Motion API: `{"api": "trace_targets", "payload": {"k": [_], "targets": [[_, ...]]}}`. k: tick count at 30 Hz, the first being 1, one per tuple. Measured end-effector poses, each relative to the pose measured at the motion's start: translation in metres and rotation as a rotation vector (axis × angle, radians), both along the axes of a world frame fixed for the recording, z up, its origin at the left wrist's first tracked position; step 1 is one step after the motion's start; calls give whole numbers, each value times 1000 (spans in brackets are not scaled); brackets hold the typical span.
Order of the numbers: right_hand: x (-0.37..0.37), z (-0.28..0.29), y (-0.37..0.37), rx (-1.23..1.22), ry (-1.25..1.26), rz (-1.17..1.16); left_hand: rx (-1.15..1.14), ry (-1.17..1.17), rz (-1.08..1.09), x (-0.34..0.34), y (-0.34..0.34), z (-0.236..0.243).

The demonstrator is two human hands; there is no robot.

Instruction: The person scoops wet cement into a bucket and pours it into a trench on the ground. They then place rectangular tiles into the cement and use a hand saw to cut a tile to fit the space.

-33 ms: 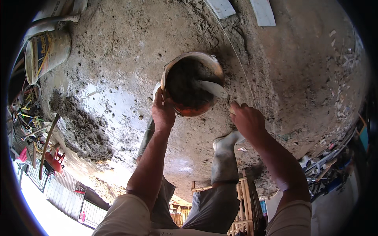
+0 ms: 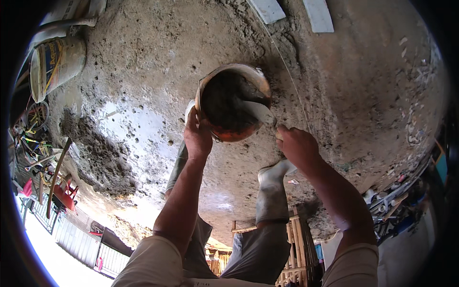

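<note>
A round bucket [image 2: 252, 75] with an orange-red lower wall stands in front of me, its mouth toward me. Dark wet mortar [image 2: 221, 98] fills much of its inside. My left hand [image 2: 198, 138] grips the bucket's near-left rim, fingers over the outside. My right hand [image 2: 299, 147] is closed round the handle of a trowel [image 2: 258, 111], just right of the bucket. The grey blade crosses the near-right rim, and its tip is down in the mortar. How deep the tip goes is hidden.
Two pale boards [image 2: 318, 15] lie at the far side. A string [image 2: 292, 83] runs over the dirt floor right of the bucket. A larger dirty bucket [image 2: 60, 67] lies at the far left. My boots [image 2: 272, 191] flank the near side; a dark mortar heap [image 2: 103, 155] is left.
My right hand has shifted slightly to the left, and the trowel blade sits a little further into the bucket. My left hand and the bucket look nearly unmoved.
</note>
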State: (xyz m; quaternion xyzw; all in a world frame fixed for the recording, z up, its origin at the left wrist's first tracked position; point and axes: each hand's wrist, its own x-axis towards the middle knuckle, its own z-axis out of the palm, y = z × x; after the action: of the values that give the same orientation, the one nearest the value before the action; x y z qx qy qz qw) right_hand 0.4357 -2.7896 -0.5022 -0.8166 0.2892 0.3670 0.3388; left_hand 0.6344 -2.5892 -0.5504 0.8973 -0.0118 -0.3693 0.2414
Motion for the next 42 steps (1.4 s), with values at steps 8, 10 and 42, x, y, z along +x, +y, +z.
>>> {"api": "trace_targets", "payload": {"k": [8, 10, 42], "targets": [[-4, -17, -1, 346, -26, -97, -46, -37, -9, 5, 6, -12], [6, -24, 1, 403, -22, -113, -47, -26, -2, 6, 9, -15], [-171, -70, 20, -416, -333, -869, -239, 30, 93, 15, 31, -39]]}}
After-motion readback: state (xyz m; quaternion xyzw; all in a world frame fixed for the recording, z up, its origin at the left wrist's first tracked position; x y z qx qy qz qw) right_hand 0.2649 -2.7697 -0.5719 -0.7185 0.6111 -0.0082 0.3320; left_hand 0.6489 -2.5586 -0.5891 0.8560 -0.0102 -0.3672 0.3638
